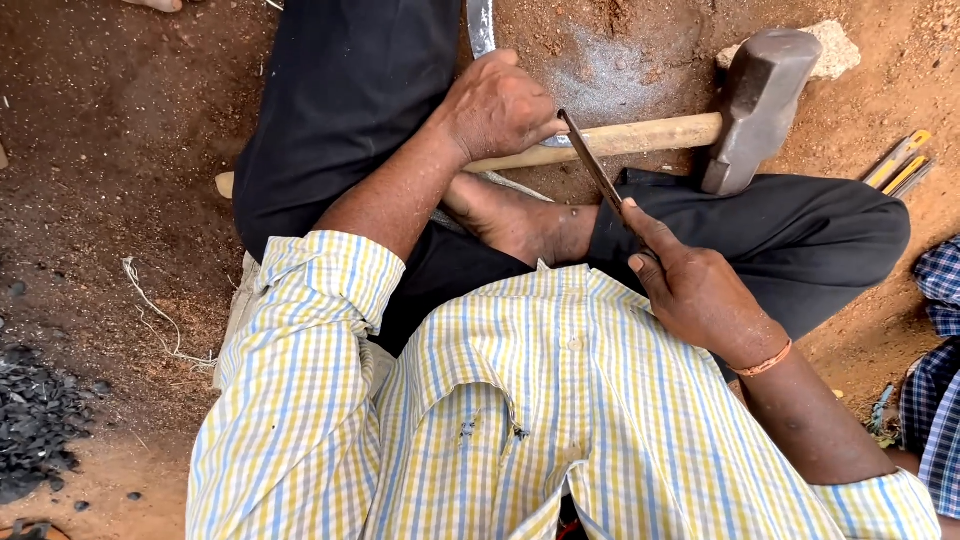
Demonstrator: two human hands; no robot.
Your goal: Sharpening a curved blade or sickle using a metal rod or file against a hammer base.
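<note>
Head view: right hand (700,295) clamps file (600,175), left hand (497,105) steadies tip

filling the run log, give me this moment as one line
left hand: grips curved blade | right hand: holds flat file across blade | sledgehammer: lying on dirt beside legs

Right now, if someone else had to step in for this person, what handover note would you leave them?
Left hand: closed over a curved metal blade, pressing it down near the wooden handle of the sledgehammer.
Right hand: shut on one end of a thin flat file, whose far end reaches the blade beside the left hand.
Things: the sledgehammer lies across the person's crossed legs; a bare foot rests beneath the file; yellow-handled tools lie on the dirt to the right.
Done: file set against the blade.
Left: cannot tell how far the filing has got.
</note>
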